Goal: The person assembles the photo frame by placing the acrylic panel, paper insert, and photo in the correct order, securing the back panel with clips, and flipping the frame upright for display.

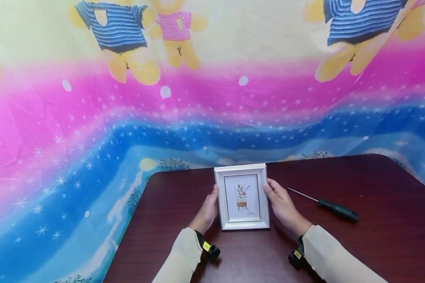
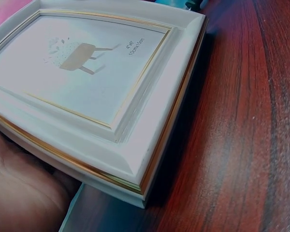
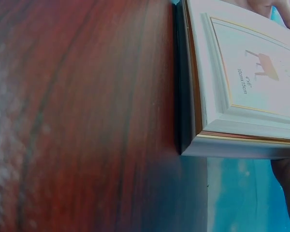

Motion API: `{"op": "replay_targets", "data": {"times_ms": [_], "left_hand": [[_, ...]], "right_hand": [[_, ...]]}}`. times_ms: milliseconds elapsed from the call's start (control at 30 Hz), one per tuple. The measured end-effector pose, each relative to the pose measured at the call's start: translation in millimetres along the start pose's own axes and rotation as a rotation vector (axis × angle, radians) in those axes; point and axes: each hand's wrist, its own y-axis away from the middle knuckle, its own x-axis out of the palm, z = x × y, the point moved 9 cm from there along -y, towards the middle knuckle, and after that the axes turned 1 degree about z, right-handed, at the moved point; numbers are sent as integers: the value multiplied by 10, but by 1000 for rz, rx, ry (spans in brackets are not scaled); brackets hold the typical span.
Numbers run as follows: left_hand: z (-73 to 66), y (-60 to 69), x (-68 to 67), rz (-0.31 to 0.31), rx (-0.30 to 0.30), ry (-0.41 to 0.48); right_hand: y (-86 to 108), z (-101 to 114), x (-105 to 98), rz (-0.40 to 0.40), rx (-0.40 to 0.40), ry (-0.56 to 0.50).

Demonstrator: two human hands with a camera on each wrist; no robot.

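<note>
A white picture frame [image 1: 244, 225] with thin gold lines stands nearly upright on the dark wooden table, its front facing me. Inside it, a print [image 1: 241, 200] shows a plant in a legged brown pot, with size lettering beneath. My left hand [image 1: 206, 211] grips the frame's left side, thumb along the edge. On the opposite side my right hand [image 1: 285, 203] holds it, thumb near the front rim. The fingers behind the frame are mostly hidden. Close up in the left wrist view, the frame's lower corner [image 2: 135, 159] shows beside the palm.
To the right of the right hand lies a screwdriver [image 1: 338, 210] with a dark green handle, its shaft pointing toward the frame. The wooden table [image 1: 386, 251] ends at a printed cloth backdrop [image 1: 205, 102] with bears and snowflakes.
</note>
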Motion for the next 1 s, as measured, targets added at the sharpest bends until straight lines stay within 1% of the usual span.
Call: {"op": "replay_targets", "data": {"times_ms": [233, 400, 600, 700, 833, 1000], "left_hand": [[7, 2, 6, 8, -8, -3], [19, 0, 3, 2, -10, -9], [22, 15, -12, -4, -11, -15], [7, 30, -47, -25, -13, -59], [-30, 73, -112, -61, -8, -148], [-88, 172, -199, -111, 18, -271]], "right_hand": [[14, 1, 6, 3, 9, -1], [25, 19, 5, -1, 16, -3], [39, 7, 11, -7, 18, 25], [41, 0, 7, -9, 13, 52], [63, 6, -17, -7, -6, 91], [103, 19, -92, -15, -12, 65]]}}
